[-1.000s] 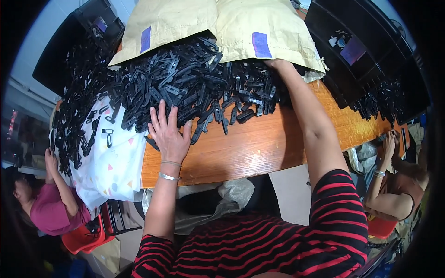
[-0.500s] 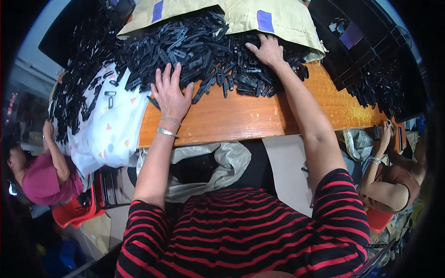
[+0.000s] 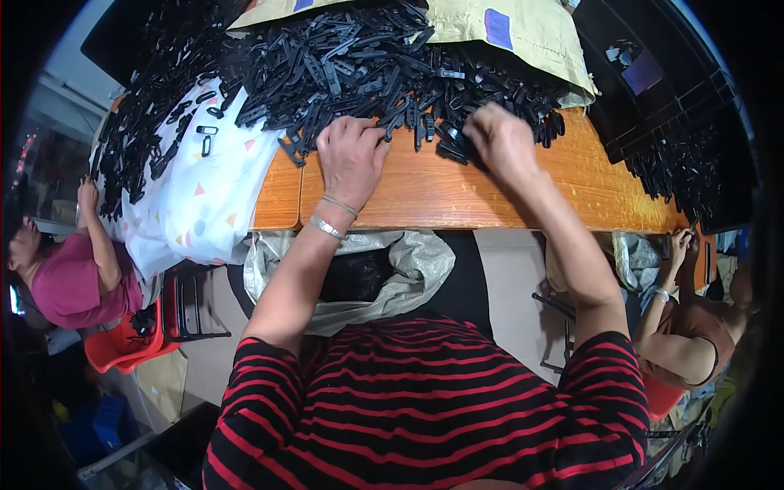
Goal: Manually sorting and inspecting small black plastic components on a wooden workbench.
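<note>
A heap of small, narrow, clip-like black plastic pieces [image 3: 335,69] covers the far part of the wooden table [image 3: 408,192]. At the heap's near edge, my left hand [image 3: 353,163] is closed, its fingers curled down and the thumb close to them. A dark bit shows by its fingertips, too small to name. My right hand [image 3: 505,143] is over the near right edge of the heap, bent at the knuckles and smeared by motion. Black pieces lie right beside its fingers, and whether it grips any is hidden.
A yellowish sack [image 3: 539,45] lies over the heap's back. White patterned sheeting [image 3: 192,192] with more pieces is on the left. Below the table edge gapes a pale woven sack [image 3: 425,257]. One person [image 3: 77,278] sits left, another [image 3: 694,327] right, beside a dark crate [image 3: 661,90].
Both hands have drawn back toward me from the heap; the left also shifted right. Their spread fingers have curled in. The view has shifted slightly.
</note>
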The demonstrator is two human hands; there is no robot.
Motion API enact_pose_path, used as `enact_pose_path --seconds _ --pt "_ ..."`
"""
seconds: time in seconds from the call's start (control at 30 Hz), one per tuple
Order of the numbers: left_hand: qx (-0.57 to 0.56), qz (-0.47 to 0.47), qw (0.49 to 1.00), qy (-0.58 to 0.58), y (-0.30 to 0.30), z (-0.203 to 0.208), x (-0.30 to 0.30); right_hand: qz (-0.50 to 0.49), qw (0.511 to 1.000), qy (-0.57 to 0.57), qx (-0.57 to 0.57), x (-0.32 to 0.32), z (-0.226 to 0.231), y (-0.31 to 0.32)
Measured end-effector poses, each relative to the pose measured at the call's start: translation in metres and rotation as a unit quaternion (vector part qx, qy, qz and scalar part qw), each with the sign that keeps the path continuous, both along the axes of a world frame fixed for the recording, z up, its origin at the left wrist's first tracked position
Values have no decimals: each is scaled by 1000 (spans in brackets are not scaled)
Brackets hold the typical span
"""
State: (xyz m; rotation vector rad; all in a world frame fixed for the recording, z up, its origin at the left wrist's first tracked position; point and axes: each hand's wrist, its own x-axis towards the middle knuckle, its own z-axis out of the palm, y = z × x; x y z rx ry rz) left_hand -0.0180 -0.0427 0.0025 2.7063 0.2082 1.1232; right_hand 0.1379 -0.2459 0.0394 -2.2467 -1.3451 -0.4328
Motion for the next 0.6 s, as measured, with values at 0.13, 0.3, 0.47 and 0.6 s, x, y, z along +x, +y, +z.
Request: enact_pose_path --seconds 0.13,0.3,0.47,0.6 --pt "16 -4 1000 16 -1 -4 4 -8 999 33 -32 -25 -11 -3" --pt "-11 -3 999 30 -2 -7 -3 -2 998 14 -56 -33 -14 4" --pt "-101 0 995 26 1 -8 -9 -17 994 32 -102 -34 -14 7" --pt "-80 6 996 50 3 -9 -9 24 988 87 -125 -33 -5 14"
